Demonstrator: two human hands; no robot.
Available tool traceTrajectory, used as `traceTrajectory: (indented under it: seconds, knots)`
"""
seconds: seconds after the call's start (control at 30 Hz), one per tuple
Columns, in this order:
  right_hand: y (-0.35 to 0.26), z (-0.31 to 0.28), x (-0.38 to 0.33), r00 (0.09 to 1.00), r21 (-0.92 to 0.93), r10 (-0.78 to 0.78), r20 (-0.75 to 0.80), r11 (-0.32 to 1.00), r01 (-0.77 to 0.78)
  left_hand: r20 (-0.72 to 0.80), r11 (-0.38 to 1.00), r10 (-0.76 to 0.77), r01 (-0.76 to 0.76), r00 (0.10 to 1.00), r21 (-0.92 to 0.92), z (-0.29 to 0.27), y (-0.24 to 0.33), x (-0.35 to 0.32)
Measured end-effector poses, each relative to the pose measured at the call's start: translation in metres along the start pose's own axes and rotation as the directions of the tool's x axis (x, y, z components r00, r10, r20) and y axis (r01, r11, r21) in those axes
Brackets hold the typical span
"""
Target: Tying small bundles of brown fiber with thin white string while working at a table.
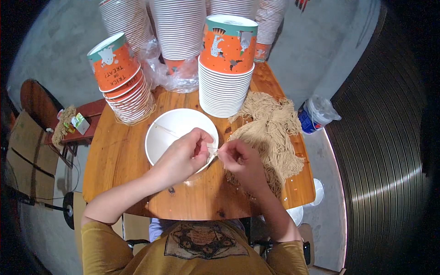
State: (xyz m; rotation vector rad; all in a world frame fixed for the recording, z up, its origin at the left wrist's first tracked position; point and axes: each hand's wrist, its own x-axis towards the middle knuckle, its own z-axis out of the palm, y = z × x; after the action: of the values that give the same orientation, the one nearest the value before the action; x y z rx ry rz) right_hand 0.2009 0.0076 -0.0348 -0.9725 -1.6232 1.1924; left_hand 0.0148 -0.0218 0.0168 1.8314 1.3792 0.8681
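Note:
A round white container [160,127], wide open at the top, stands on the wooden table in front of me. A thin pale cord [166,130] runs across its inside toward my hands. My left hand [185,152] reaches over the container's near right rim, fingers pinched on the cord. Beside it my right hand [244,164] is pinched just outside the rim, and a short stretch of cord shows between the two hands. The fingertips partly hide the cord's end. To the right lies a big heap of tan cords [270,133], close to my right hand.
An orange and white stack of paper buckets [227,89] stands behind the container. Another stack, with cords hanging round it [127,98], is at left. Taller wrapped stacks [178,30] rise at the back. A blue bucket [311,119] sits beyond the wooden table's right edge [300,188].

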Motion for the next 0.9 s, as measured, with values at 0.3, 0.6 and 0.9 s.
traceTrajectory:
  seconds: [0.3,0.6,0.9]
  knots:
    - [0.003,-0.003,-0.005,0.977,-0.13,-0.211,0.023,0.969,0.212,0.024,0.997,0.04,-0.041,0.999,0.071,-0.001,-0.013,0.0]
    - [-0.007,0.006,0.001,0.787,-0.609,-0.61,0.094,0.59,0.53,0.024,0.999,-0.018,0.017,1.0,0.033,-0.002,0.0,-0.003]
    - [0.0,0.001,-0.013,0.862,-0.588,-0.496,0.109,0.667,0.458,-0.06,0.963,0.202,-0.187,0.978,0.196,-0.004,-0.008,-0.01]
